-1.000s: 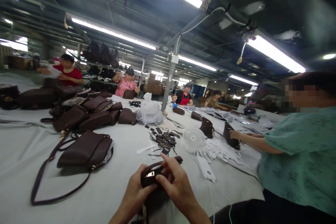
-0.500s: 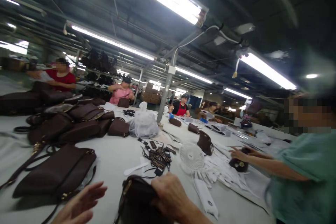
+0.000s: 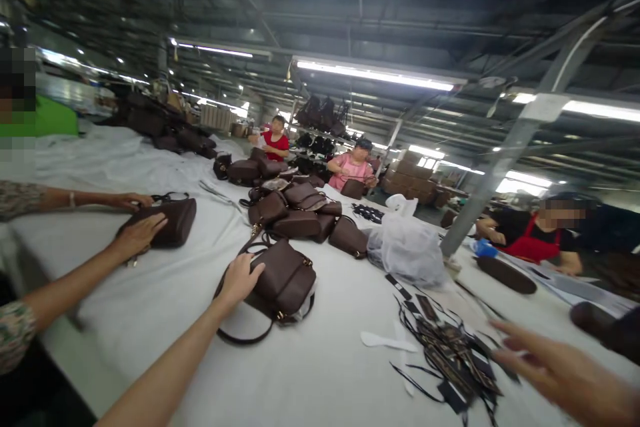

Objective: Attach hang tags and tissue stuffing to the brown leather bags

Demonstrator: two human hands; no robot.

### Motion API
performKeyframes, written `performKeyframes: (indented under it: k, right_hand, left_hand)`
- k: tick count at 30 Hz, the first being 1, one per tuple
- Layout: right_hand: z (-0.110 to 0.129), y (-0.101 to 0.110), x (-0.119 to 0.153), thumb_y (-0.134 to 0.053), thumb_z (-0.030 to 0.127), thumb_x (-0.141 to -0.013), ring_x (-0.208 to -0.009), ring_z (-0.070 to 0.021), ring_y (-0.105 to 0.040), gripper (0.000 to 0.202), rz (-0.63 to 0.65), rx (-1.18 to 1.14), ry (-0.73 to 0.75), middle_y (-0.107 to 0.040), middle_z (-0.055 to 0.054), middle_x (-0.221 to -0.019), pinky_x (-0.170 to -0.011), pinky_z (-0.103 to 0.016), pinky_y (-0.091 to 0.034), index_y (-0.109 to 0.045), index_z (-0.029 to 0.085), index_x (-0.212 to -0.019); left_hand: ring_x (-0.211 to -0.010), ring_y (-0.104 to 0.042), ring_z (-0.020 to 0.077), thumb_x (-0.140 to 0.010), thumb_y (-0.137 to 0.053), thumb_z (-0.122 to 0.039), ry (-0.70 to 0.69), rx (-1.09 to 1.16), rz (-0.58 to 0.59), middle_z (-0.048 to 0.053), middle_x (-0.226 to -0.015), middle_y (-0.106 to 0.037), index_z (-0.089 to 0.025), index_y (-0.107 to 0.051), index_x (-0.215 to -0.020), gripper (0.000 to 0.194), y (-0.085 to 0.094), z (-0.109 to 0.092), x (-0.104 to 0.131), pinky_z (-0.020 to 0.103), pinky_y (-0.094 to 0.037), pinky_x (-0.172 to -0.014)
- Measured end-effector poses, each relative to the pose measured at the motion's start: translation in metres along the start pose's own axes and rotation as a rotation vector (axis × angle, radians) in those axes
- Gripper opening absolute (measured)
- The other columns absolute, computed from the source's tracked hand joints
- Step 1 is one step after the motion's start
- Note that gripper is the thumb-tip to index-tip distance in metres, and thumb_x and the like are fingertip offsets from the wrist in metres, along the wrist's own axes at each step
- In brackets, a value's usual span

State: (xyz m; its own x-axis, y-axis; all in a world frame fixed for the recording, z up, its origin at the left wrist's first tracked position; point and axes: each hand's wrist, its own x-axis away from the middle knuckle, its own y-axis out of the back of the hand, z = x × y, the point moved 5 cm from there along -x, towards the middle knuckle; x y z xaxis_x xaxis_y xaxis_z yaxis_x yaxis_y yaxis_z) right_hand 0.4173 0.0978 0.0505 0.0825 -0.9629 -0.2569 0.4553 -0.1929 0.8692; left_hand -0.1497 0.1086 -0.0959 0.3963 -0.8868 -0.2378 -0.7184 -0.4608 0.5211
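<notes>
A dark brown bag (image 3: 287, 277) with a looped strap lies on the white-covered table. My left hand (image 3: 241, 282) rests on the bag's left side, its fingers bent over the edge. Over at the lower right, my right hand (image 3: 555, 363) is slightly blurred, with its fingers stretched out and nothing in them. Just left of it lies a heap of black tags with cords (image 3: 453, 353). A white flat tool (image 3: 387, 341) sits between the bag and the tags.
Brown bags (image 3: 300, 223) are piled behind, beside a clear plastic bag (image 3: 407, 250). At left, a co-worker's hands (image 3: 143, 230) touch another brown bag (image 3: 177, 221). A metal post (image 3: 493, 183) rises at right. Other people work across the table.
The view has swung left. My right hand has let go of the dark bag it held, which is out of view. My left hand has moved onto the brown bag.
</notes>
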Motion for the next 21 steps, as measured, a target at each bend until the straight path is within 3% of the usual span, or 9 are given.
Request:
performKeyframes:
  k: [3,6,8,11,14,16,18,21]
  right_hand:
    - [0.037,-0.108,0.043,-0.059,0.054,-0.062,-0.077,-0.0293,-0.066,0.038,0.341,-0.077,-0.035,-0.072,-0.010,-0.078,-0.077,-0.042,-0.050,-0.073,0.029,-0.088]
    - [0.083,-0.180,0.071,-0.053,0.054,-0.071,-0.086,-0.0257,-0.067,0.052,0.551,-0.336,-0.150,-0.070,-0.010,-0.094,-0.071,-0.034,-0.053,-0.068,0.019,-0.107]
    - [0.109,-0.212,0.073,-0.054,0.055,-0.073,-0.097,-0.0263,-0.065,0.067,0.562,-0.517,-0.254,-0.064,-0.016,-0.114,-0.070,-0.032,-0.055,-0.057,0.014,-0.126]
    - [0.144,-0.247,0.062,-0.053,0.051,-0.078,-0.111,-0.0265,-0.060,0.075,0.446,-0.672,-0.287,-0.048,-0.019,-0.139,-0.072,-0.032,-0.056,-0.037,0.017,-0.143]
    - [0.182,-0.264,0.054,-0.054,0.041,-0.081,-0.116,-0.0275,-0.058,0.068,0.305,-0.728,-0.126,-0.051,-0.016,-0.137,-0.082,-0.039,-0.055,-0.037,0.018,-0.143]
    - [0.202,-0.257,0.055,-0.059,0.030,-0.076,-0.122,-0.0292,-0.054,0.067,0.139,-0.654,-0.007,-0.054,-0.015,-0.136,-0.098,-0.045,-0.048,-0.043,0.016,-0.139]
    - [0.215,-0.234,0.061,-0.060,0.022,-0.073,-0.128,-0.0295,-0.048,0.067,-0.042,-0.539,0.087,-0.053,-0.014,-0.138,-0.109,-0.047,-0.038,-0.045,0.015,-0.138]
    - [0.227,-0.185,0.071,-0.053,0.015,-0.075,-0.129,-0.0271,-0.048,0.063,-0.162,-0.392,0.220,-0.055,-0.011,-0.137,-0.111,-0.046,-0.035,-0.047,0.016,-0.137]
  left_hand:
    - [-0.099,-0.064,0.0309,-0.074,-0.057,-0.049,0.044,0.050,0.164,0.012,-0.103,-0.072,-0.017,-0.067,-0.096,0.040,-0.014,0.005,-0.017,0.039,-0.048,-0.089]
    - [-0.098,-0.065,0.0291,-0.072,-0.057,-0.052,0.042,0.110,0.259,0.009,-0.106,-0.072,-0.018,-0.068,-0.096,0.043,-0.021,0.011,-0.018,0.036,-0.048,-0.087]
    - [-0.101,-0.063,0.0287,-0.075,-0.053,-0.053,0.034,0.149,0.281,0.009,-0.110,-0.071,-0.018,-0.066,-0.102,0.047,-0.022,0.013,-0.009,0.036,-0.046,-0.090]
    - [-0.104,-0.062,0.0278,-0.079,-0.048,-0.053,0.007,0.197,0.322,0.009,-0.114,-0.069,-0.016,-0.063,-0.110,0.051,-0.020,0.009,0.011,0.036,-0.046,-0.092]
    - [-0.106,-0.061,0.0276,-0.080,-0.048,-0.054,-0.008,0.260,0.372,0.010,-0.114,-0.069,-0.014,-0.063,-0.110,0.052,-0.019,0.002,0.034,0.036,-0.045,-0.093]
    - [-0.109,-0.060,0.0284,-0.080,-0.049,-0.056,0.034,0.338,0.389,0.011,-0.116,-0.068,-0.013,-0.062,-0.111,0.055,-0.022,0.001,0.051,0.038,-0.045,-0.096]
    - [-0.111,-0.059,0.0296,-0.079,-0.050,-0.058,0.093,0.424,0.391,0.013,-0.118,-0.067,-0.012,-0.061,-0.113,0.058,-0.030,-0.001,0.072,0.039,-0.044,-0.097]
    - [-0.110,-0.059,0.0293,-0.079,-0.052,-0.059,0.112,0.557,0.452,0.013,-0.116,-0.067,-0.013,-0.060,-0.115,0.059,-0.056,-0.011,0.115,0.039,-0.046,-0.095]
